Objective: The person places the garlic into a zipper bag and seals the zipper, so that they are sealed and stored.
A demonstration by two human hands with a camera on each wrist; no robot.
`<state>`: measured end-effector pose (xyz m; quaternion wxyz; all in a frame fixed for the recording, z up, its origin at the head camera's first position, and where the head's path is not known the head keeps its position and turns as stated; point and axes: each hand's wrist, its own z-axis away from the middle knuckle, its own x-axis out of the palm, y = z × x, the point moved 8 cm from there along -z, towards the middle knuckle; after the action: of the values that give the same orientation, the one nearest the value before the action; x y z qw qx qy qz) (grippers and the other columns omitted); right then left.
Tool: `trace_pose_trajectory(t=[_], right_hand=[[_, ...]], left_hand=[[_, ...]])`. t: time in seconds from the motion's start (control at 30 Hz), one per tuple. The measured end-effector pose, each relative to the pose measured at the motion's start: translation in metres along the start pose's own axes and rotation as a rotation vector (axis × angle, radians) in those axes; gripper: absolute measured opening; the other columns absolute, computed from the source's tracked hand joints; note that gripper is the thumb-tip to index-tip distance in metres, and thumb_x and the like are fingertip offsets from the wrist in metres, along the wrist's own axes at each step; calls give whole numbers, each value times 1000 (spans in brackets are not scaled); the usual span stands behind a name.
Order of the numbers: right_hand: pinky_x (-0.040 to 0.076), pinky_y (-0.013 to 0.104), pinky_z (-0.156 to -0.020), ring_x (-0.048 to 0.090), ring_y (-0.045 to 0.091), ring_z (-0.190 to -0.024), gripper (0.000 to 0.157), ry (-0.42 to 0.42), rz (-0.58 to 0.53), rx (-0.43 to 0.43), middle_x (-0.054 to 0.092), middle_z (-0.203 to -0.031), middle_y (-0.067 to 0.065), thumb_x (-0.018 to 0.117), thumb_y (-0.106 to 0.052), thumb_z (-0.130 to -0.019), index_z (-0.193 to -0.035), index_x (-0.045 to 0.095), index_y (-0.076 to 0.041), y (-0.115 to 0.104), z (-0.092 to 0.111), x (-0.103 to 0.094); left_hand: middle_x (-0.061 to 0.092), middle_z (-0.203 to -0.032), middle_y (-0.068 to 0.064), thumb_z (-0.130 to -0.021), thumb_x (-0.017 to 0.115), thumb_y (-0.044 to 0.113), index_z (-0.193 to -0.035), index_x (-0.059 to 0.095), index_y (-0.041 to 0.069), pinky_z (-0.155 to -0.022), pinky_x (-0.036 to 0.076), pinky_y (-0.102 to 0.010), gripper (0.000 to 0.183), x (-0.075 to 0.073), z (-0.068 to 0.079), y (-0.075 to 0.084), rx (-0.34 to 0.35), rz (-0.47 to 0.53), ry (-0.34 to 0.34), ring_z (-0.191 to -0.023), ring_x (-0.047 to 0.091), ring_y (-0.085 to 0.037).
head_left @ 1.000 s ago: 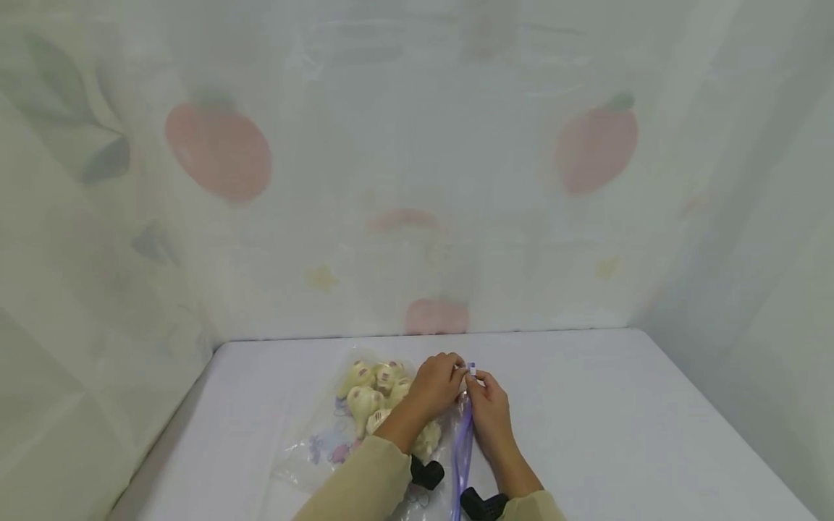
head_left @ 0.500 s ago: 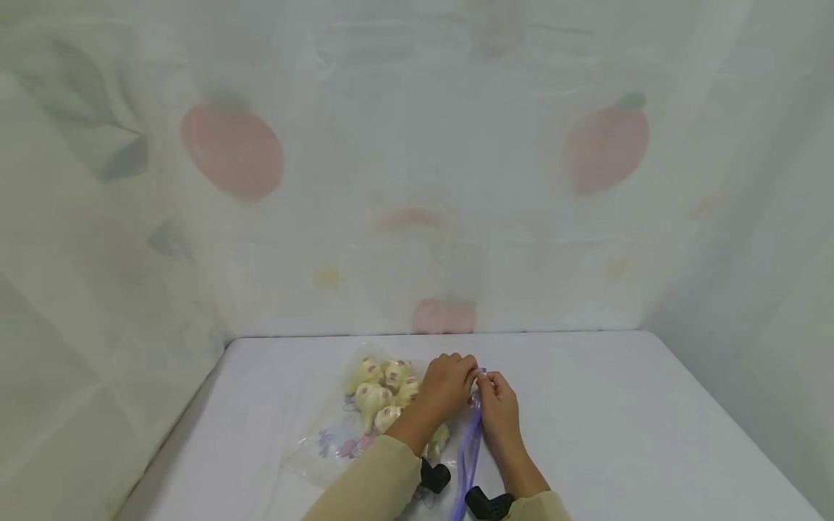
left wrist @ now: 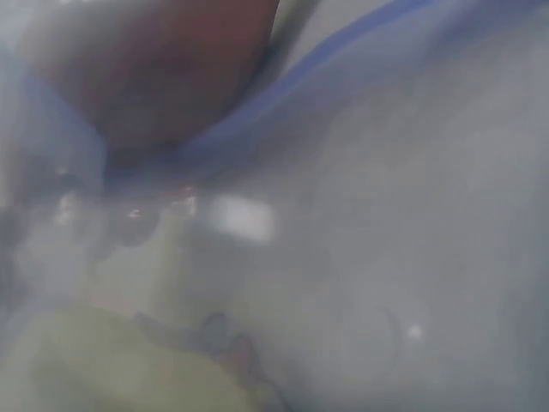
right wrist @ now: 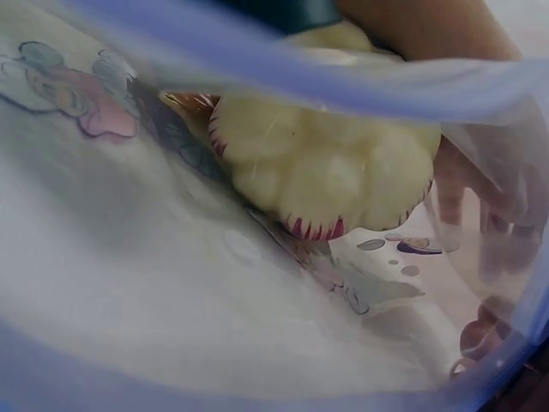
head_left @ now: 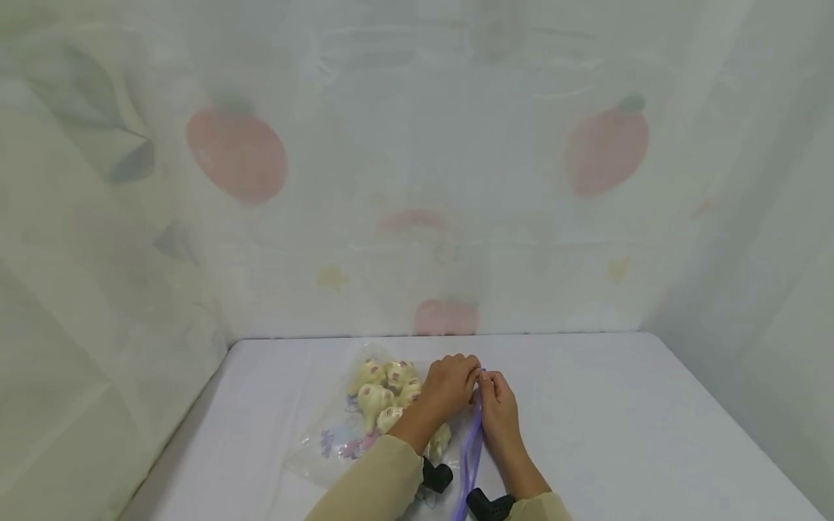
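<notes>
A clear zip bag (head_left: 309, 459) with cartoon prints lies on the table, holding several pale garlic bulbs (head_left: 374, 400). Its purple zip edge (head_left: 472, 456) runs along the right side in the head view. My left hand (head_left: 449, 383) pinches the far end of that edge, and my right hand (head_left: 500, 409) pinches it right beside. In the right wrist view, two purple rims stand apart around the mouth, with a garlic bulb (right wrist: 334, 172) showing between them. The left wrist view is blurred; a garlic bulb (left wrist: 111, 369) shows through the plastic. The fingertips are partly hidden.
The white table (head_left: 619, 434) extends to both sides of the bag. Behind it hangs a pale curtain (head_left: 508, 217) with fruit prints, and more curtain encloses the left and right sides. A black wrist device (head_left: 489, 504) sits at each wrist.
Both hands appear slightly farther right as the head view shifts. A small white-and-blue piece at the zip's far end, visible above the fingers one second ago, is now covered. The grip stays on the bag.
</notes>
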<state>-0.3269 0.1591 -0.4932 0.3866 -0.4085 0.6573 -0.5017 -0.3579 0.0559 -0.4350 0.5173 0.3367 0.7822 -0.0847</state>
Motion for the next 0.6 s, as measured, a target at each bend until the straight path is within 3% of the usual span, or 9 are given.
trace_pose_trajectory(t=[0.27,0.47,0.6], right_hand=[[45,25,-58,55,15,-66,31,-59,36,24,61,-77,12,50,-30,-103,-95,60,-2,-4,-1,-4],[40,25,-57,48,11,-64,24,-69,181,0,53,-70,0,54,-24,-100,-87,65,-8,0,-1,3],[40,25,-54,47,11,-60,23,-97,182,23,48,-63,-4,56,-22,-97,-81,65,-8,1,4,9]], left_hand=[[59,-85,7,-101,51,33,-98,64,26,-70,44,-35,15,3,-8,1,-49,-37,-52,-79,57,-16],[63,-87,6,-100,54,31,-98,65,24,-68,46,-38,13,-5,-7,-20,-138,87,26,-80,60,-19],[65,-86,6,-99,56,27,-94,63,23,-69,47,-41,10,-9,-6,-34,-183,155,83,-81,62,-21]])
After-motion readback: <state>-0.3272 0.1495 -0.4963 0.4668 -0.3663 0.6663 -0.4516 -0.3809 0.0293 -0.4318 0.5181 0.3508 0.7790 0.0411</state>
